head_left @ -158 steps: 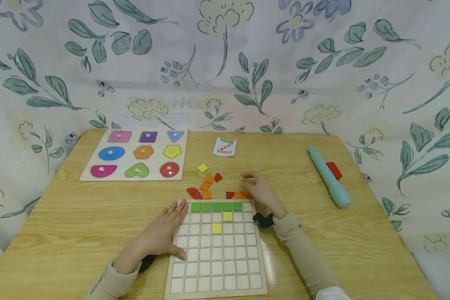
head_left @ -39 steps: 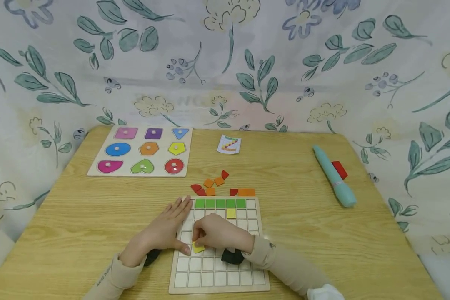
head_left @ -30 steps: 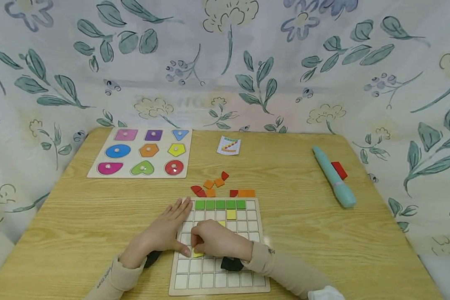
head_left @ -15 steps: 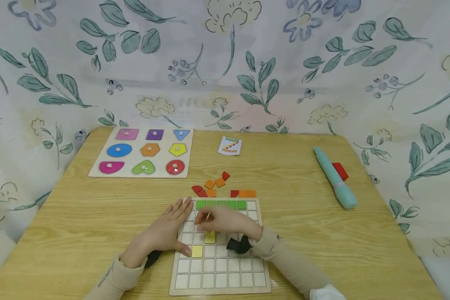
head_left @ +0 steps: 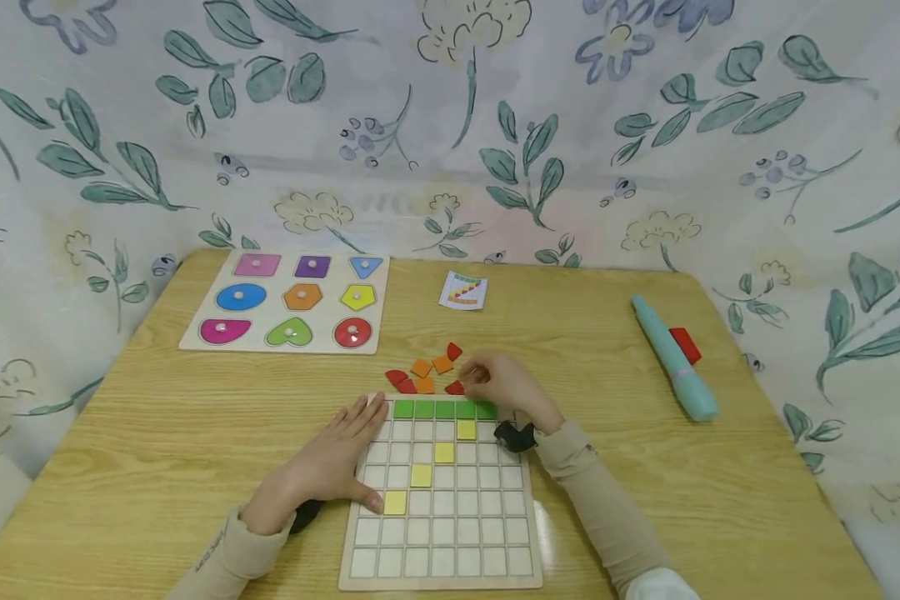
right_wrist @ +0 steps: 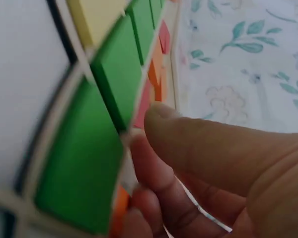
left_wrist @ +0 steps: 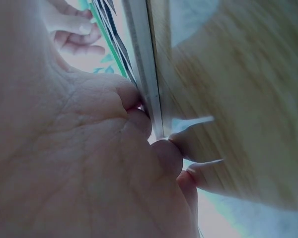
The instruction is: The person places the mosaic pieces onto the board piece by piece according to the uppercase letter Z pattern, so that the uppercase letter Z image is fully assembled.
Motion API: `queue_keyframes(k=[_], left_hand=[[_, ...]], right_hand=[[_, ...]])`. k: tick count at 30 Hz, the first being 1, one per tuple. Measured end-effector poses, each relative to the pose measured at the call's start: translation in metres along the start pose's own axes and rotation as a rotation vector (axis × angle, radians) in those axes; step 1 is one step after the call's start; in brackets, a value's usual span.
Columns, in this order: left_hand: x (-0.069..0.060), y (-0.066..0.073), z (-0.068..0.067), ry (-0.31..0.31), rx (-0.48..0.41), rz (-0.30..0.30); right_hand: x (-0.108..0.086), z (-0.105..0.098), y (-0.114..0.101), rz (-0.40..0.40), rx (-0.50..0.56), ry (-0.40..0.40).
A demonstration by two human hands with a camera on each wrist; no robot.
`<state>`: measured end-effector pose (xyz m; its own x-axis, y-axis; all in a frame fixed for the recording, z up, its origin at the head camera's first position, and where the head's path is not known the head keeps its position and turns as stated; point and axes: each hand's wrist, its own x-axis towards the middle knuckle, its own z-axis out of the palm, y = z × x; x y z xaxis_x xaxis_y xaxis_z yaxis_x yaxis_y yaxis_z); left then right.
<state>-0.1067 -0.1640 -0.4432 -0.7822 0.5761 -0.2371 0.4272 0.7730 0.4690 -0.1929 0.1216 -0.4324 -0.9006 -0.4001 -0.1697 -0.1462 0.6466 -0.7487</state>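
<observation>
My left hand (head_left: 322, 471) lies spread on the left edge of the pale grid board (head_left: 441, 582); the left wrist view shows its palm (left_wrist: 79, 148) against the board's edge. Behind the board's far edge, my right hand (head_left: 506, 385) has thumb and curled fingers at a red quarter-round piece (head_left: 454, 388). In the right wrist view, the thumb (right_wrist: 203, 144) and a fingertip meet at the end of this red piece (right_wrist: 143, 105). Several green squares (head_left: 424, 409) line the top row. Yellow squares (head_left: 421, 476) form a diagonal down to the left. My right hand hides the right orange squares in the head view.
Loose orange squares (head_left: 422, 367) and red pieces (head_left: 397, 377) lie behind the board. A pattern card (head_left: 463, 291) lies farther back. At the back left is a knobbed shape board (head_left: 321, 332); at the right are a turquoise stick-like object (head_left: 673, 358) and a red block (head_left: 686, 345).
A yellow square has been set lower left on the board and let go. My right hand has moved up and right to the red piece, which has turned and shifted slightly left. My left hand stays put.
</observation>
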Motion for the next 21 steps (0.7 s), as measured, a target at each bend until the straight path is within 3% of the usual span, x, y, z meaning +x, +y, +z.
queue_keyframes(k=[10, 21], left_hand=[[-0.001, 0.001, -0.001, 0.015, -0.008, 0.011], [-0.001, 0.002, -0.002, 0.004, 0.001, 0.007]], right_hand=[[0.005, 0.017, -0.007, -0.043, -0.158, 0.029], [0.006, 0.02, -0.008, -0.096, -0.121, 0.059]])
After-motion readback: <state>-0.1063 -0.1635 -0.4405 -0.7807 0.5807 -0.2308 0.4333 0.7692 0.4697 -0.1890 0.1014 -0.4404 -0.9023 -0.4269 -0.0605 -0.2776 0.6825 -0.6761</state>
